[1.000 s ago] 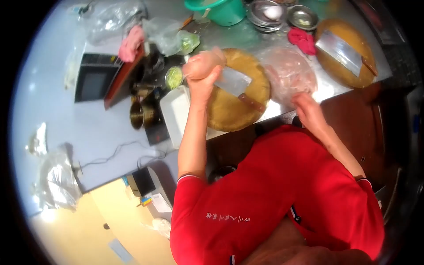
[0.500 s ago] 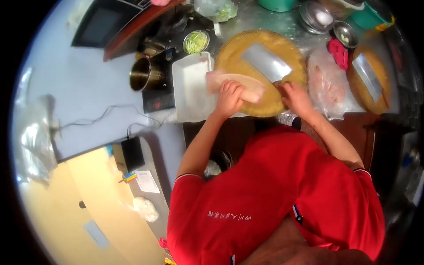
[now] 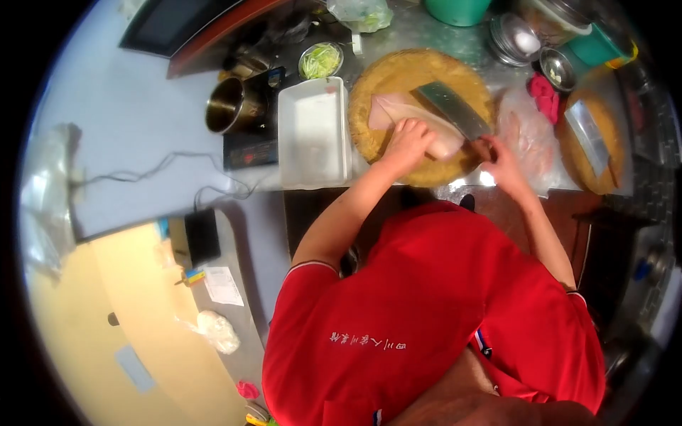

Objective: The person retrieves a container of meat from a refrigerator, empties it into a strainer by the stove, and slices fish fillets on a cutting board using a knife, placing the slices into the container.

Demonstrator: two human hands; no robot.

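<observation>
A pale pink slab of meat lies on the round wooden board. My left hand presses on top of it, fingers closed against its surface. At the board's right side my right hand grips the handle of a cleaver. The cleaver's blade is tilted and stands just behind the meat, over the board. A clear plastic bag of pinkish meat rests right of the board, close to my right hand.
Left of the board are a white tray, a bowl of shredded greens and a metal pot. A second board with another cleaver lies right. Behind are steel bowls, a pink cloth and a green tub.
The meat in my left hand has come down onto the board, moving right. My right hand has left the bag, taken the cleaver's handle and tilted the blade. The camera view has shifted.
</observation>
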